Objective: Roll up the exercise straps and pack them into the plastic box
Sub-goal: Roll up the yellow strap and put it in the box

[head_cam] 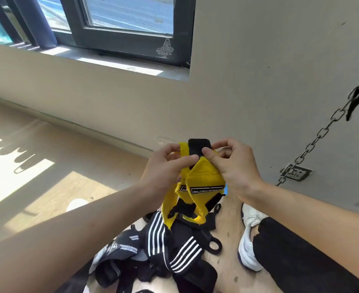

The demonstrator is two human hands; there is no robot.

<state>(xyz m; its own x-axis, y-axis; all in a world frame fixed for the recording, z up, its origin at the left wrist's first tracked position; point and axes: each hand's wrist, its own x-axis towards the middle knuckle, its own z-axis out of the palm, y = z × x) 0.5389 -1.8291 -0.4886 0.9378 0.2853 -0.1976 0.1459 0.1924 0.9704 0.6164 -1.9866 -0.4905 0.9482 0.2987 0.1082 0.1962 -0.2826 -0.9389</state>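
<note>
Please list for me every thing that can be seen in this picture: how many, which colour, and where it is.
yellow strap: one, yellow with black parts, held up in the middle
striped straps: a pile, count unclear, black with white stripes, on the floor below the hands
chain: one, grey metal, slanting down at the right
wall socket: one, grey, low on the wall by the chain's lower end
window: one, dark frame, upper left
round object: one, white, on the floor at left; unidentifiable
floor: light wood, sunlit at left
plastic box: none in view
shoe: one, white, lower right
trouser leg: one, black, lower right
left hand: pinches the yellow strap's top
right hand: pinches the same top
</note>
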